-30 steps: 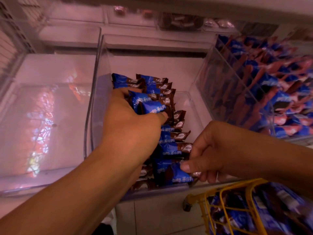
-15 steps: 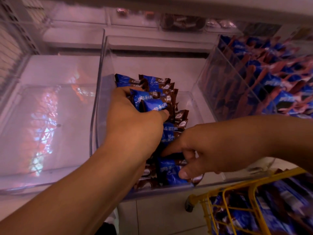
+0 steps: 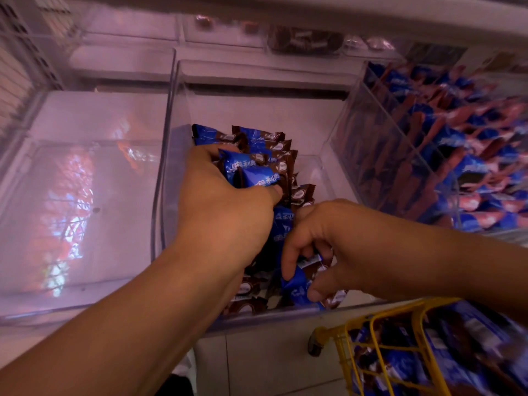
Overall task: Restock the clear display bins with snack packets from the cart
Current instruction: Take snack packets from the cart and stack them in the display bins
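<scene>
Two hands are down in the middle bin (image 3: 171,155) now, and I'm watching both work the same row of snack packets (image 3: 258,144). My left hand (image 3: 225,212) has its grip curled round a small bunch of blue-and-brown packets at the far end of the row, thumb across the top one; I read that as holding the stack upright against the bin's left wall so it doesn't topple while more goes in. My right hand (image 3: 328,241) sits near the bin's front edge, fingers curled and pinching a packet (image 3: 297,287) there, probably tucking it into line behind the rest.

Packets stand on edge, overlapping like tiles, which keeps the faces showing through the clear front. Blue wrappers carry white Chinese characters; I can make out "利" and what looks like "奥" on the top one, nothing more for certain.

Right of this bin, another clear bin (image 3: 400,144) is packed with blue and pink packets. Left, a bin (image 3: 80,212) shows only reflections. Bottom right corner, the yellow wire cart (image 3: 380,355) holds more stock, blurred.
</scene>
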A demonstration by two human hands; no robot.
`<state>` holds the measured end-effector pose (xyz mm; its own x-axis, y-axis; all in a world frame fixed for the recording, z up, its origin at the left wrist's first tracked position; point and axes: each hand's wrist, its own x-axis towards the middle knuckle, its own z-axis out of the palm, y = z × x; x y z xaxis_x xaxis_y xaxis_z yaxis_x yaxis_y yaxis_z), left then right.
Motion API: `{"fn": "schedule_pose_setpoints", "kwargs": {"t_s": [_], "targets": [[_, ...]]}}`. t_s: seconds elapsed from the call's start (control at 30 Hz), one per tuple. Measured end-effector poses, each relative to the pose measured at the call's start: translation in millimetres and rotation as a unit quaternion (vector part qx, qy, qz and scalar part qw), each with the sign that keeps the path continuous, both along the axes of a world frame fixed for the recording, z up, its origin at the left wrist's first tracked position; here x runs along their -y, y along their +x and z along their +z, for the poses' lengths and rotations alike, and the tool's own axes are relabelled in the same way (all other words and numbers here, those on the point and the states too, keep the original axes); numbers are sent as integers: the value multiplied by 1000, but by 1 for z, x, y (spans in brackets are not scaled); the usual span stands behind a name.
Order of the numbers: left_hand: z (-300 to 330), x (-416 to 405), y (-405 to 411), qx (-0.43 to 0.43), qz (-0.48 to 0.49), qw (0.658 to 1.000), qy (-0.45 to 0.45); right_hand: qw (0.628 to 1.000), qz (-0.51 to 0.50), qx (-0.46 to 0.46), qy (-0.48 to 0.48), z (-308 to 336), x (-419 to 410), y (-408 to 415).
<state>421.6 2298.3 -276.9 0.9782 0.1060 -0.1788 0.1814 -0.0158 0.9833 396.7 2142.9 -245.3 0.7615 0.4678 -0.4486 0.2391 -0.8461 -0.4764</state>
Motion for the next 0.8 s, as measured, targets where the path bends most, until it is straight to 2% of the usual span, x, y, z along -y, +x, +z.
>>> {"fn": "schedule_pose_setpoints", "kwargs": {"t_s": [0.13, 0.23, 0.27, 0.33, 0.37, 0.43, 0.5, 0.57, 0.63, 0.7, 0.77, 0.8], "targets": [[-2, 1, 1, 5, -2, 1000, 0, 998, 4, 61, -31, 6, 2, -3], [-3, 0, 2, -2, -8, 1000, -17, 989, -75, 90, -96, 24, 9, -2], [-3, -1, 2, -3, -8, 1000, -19, 982, -103, 67, -143, 30, 10, -1], [-2, -1, 1, -2, -9, 1000, -21, 969, -139, -41, -198, 36, 10, 1], [-2, -1, 1, -1, -9, 1000, -21, 965, -159, -108, -177, 34, 9, 1], [-3, -1, 1, 1, -5, 1000, -21, 952, -217, -205, -68, 27, 5, 1], [-4, 0, 1, 3, -1, 1000, -24, 922, -283, -260, 39, 21, 1, 1], [-6, 3, 0, 4, -3, 1000, -22, 889, -333, -296, 103, 17, -4, 0], [-7, 6, 0, -4, -4, 1000, -18, 887, -342, -297, 93, 15, -5, -1], [-6, 8, 2, -7, 1, 1000, -28, 904, -330, -269, 43, 21, -2, 0], [-4, 8, 5, -6, 5, 998, -58, 928, -319, -193, 8, 36, 8, 1], [-3, 8, 5, -1, 4, 997, -75, 946, -299, -124, -3, 46, 17, 2]]}}
